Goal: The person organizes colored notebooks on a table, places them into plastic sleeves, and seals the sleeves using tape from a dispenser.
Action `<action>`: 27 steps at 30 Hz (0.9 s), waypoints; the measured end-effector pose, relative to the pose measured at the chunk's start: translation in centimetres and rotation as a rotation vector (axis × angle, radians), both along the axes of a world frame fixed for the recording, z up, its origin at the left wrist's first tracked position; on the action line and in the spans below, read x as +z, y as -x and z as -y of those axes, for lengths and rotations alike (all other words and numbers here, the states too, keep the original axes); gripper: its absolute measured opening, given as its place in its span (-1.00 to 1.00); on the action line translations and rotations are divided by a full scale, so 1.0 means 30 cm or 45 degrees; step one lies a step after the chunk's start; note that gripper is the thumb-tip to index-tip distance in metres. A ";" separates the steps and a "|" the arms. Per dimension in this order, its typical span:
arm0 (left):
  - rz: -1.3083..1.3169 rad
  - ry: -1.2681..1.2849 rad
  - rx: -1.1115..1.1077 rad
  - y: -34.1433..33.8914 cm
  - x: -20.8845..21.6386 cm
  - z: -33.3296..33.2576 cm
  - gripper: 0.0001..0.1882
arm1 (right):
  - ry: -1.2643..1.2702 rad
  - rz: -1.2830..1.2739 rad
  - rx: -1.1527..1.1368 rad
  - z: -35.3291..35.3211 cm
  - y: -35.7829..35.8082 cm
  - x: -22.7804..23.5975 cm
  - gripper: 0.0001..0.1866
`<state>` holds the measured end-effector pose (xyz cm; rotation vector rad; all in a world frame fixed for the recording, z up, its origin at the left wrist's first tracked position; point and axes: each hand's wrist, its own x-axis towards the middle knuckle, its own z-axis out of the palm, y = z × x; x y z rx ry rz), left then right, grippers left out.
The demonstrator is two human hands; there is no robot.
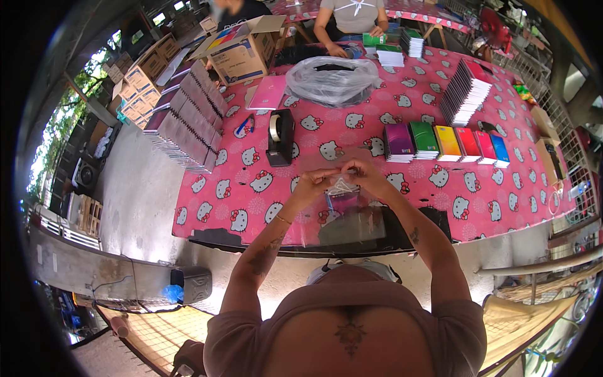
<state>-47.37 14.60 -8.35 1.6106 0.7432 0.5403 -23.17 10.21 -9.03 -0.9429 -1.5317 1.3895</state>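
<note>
My left hand point(317, 182) and my right hand point(365, 176) meet above the near part of the table, fingers pinched together. Between them they grip the upper edge of a clear plastic bag point(352, 229), which hangs or lies toward the table's front edge. Just below my fingers, whitish folds and a purple and blue patch show through the plastic; I cannot tell whether that is something inside it or underneath. Ahead of my left hand stands a black tape dispenser point(280, 139) with a roll of tape. Short stacks of small notebooks, among them a purple one point(398, 139), line up beyond my right hand.
Tall stacks of spiral notebooks point(187, 119) stand along the left edge. Behind them are an open cardboard box point(242, 56) and a pink notebook point(267, 92). Bundled clear plastic point(333, 81) lies mid-table. Another notebook stack point(465, 94) leans at right. Across the table a person point(353, 25) handles green notebooks.
</note>
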 end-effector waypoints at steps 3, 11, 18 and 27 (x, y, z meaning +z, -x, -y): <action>-0.260 -1.182 0.035 0.024 0.093 0.097 -0.47 | -0.184 0.212 -0.031 0.111 0.011 0.133 -0.59; -0.216 -1.254 0.054 -0.022 0.181 0.178 -0.65 | -0.936 0.707 -0.356 0.195 0.029 0.080 -0.74; -0.492 -0.723 0.198 -0.086 0.182 0.078 -0.83 | -0.628 0.758 -0.462 0.175 0.072 0.121 -0.62; -0.357 -0.394 0.181 -0.114 0.020 -0.081 -0.68 | -0.152 0.299 -0.368 0.090 0.009 0.036 -0.47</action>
